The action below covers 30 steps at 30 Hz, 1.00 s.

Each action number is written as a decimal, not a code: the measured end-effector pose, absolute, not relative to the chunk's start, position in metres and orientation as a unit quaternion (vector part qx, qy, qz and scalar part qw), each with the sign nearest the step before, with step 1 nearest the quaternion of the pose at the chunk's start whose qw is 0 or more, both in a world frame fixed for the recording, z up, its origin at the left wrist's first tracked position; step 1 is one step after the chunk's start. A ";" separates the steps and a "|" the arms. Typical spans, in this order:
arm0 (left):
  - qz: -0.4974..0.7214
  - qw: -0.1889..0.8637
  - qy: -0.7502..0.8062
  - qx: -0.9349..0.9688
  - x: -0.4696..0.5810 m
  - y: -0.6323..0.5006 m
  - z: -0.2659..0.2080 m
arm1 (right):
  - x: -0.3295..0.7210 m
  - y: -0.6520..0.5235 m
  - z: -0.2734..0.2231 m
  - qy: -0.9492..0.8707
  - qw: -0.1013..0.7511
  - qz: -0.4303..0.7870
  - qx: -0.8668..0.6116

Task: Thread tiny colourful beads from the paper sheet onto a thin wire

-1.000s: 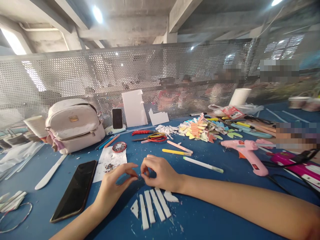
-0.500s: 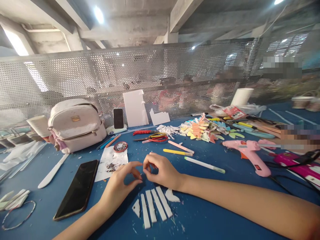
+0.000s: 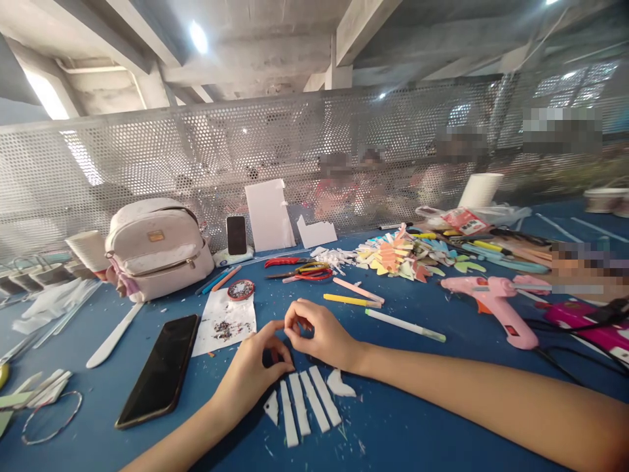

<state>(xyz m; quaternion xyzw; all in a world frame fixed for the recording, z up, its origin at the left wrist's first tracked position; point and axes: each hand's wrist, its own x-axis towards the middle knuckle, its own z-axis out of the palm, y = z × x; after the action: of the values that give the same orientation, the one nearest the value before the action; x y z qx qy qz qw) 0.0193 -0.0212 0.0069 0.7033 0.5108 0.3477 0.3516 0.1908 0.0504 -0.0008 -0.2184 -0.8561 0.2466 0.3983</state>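
Note:
My left hand [image 3: 255, 359] is curled, thumb and fingertips brought together at the upper ends of the white foam-like strips [image 3: 309, 408]. Anything between those fingertips is hidden. Beside it, my right hand [image 3: 320, 335] makes a pinch, its fingertips close to the left index finger; what it holds, if anything, is too small to make out. Several strips lie side by side on the blue table [image 3: 393, 419]. A small pointed white piece [image 3: 271, 409] rests left of them, and a curved white piece [image 3: 341, 384] lies to their right.
Left of my hands are a black phone [image 3: 160, 370], a white plastic knife [image 3: 114, 337] and a paper [image 3: 228, 324] with dark crumbs. Markers [image 3: 405, 326], red-handled scissors [image 3: 314, 272], cut colored pieces [image 3: 396, 252] and a pink glue gun [image 3: 496, 298] lie beyond and right. A backpack [image 3: 157, 255] stands behind.
My left hand has shifted right and slightly down, its thumb now at the strips' upper ends. The right hand keeps its pinch. The whole view has swung slightly left.

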 end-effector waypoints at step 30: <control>0.476 0.369 0.486 0.633 0.002 -0.016 0.006 | 0.192 0.048 0.003 -0.856 0.395 0.256 -0.212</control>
<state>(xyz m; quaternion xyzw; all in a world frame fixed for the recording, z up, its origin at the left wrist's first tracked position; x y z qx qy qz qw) 0.0018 -0.0164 0.0059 0.6329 0.4860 0.4764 0.3692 0.1917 0.0483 0.0029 -0.2125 -0.8562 0.2556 0.3955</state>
